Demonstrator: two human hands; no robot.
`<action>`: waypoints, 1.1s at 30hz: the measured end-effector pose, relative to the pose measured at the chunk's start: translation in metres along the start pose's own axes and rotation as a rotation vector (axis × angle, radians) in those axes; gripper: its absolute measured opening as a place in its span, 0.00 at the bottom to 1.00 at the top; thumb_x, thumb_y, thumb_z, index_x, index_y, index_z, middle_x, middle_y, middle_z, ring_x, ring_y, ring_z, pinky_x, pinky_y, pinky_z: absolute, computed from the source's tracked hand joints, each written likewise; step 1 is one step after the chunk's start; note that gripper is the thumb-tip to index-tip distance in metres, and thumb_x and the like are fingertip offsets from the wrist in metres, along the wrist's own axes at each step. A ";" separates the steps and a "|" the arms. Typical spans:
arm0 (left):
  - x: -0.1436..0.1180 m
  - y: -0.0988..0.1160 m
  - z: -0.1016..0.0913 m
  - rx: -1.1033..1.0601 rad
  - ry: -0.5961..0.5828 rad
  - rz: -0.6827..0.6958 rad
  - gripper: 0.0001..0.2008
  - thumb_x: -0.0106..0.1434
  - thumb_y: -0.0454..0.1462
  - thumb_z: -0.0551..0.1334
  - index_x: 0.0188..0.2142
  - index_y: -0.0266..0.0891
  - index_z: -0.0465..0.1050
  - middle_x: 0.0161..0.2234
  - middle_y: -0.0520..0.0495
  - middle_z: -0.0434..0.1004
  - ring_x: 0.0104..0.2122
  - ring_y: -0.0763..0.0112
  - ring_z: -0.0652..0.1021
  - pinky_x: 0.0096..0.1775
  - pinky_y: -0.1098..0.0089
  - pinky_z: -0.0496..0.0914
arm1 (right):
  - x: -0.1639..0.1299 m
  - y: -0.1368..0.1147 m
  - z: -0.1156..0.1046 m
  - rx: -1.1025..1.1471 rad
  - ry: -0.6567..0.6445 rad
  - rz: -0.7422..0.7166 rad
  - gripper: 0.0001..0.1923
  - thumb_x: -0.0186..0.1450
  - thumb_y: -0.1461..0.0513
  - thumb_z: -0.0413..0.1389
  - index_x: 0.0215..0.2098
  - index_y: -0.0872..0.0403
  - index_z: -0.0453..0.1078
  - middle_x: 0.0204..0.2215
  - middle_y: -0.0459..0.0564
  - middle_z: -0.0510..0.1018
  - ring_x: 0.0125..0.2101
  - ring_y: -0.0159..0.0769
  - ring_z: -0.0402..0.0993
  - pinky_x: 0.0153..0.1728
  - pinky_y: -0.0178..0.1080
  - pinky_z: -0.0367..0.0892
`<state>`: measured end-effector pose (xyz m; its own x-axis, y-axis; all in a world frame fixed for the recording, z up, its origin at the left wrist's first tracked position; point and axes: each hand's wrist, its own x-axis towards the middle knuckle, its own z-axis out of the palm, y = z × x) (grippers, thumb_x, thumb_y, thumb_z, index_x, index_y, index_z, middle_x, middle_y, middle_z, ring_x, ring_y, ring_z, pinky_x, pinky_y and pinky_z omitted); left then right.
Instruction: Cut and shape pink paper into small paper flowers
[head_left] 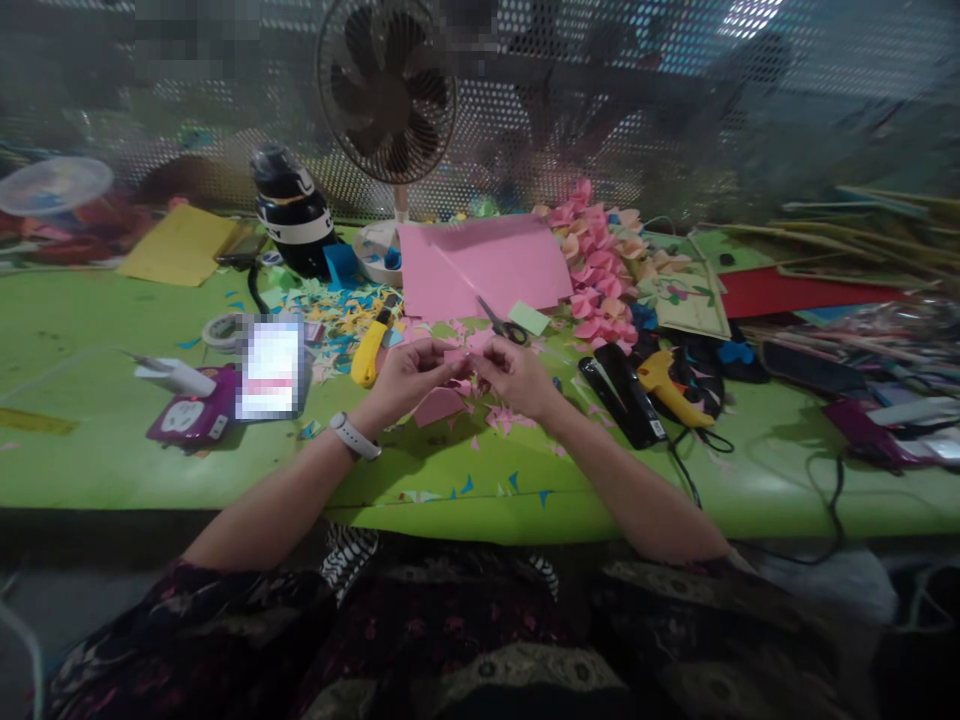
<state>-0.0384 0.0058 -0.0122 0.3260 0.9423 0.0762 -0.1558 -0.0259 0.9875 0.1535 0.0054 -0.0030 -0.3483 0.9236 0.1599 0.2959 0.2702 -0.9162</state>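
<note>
i see both hands meeting at frame centre over the green bench. left hand and right hand are pinched together on a small pink paper piece, fingertips closed on it from either side; the piece is held just above the bench, mid-frame. a white wristwatch sits on the left wrist. under the hands lies another pink paper scrap and small pink offcuts on the bench. just above the hands, scissors lie on the edge of a big pink paper sheet. a yellow utility knife lies left of the hands, beside a pile of blue and yellow paper trimmings. right of the sheet is a heap of pink paper flowers. right of the hands: a black stapler-like tool and a yellow glue gun, near each other. tape roll centre left. a desk fan stands top centre, a black helmet to its left, yellow paper upper left. blue scraps along the near bench edge.
</note>
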 end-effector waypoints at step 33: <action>0.005 0.013 -0.010 0.002 0.053 0.006 0.22 0.54 0.42 0.73 0.45 0.35 0.73 0.30 0.47 0.82 0.33 0.68 0.83 0.39 0.67 0.78 | -0.002 -0.020 -0.010 0.168 -0.123 0.171 0.13 0.69 0.57 0.56 0.29 0.54 0.65 0.20 0.41 0.72 0.20 0.25 0.67 0.22 0.31 0.64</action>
<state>-0.0478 0.0135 -0.0004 0.2749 0.9586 0.0747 -0.1554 -0.0324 0.9873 0.1574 0.0012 0.0185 -0.4143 0.9093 -0.0389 0.2112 0.0544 -0.9759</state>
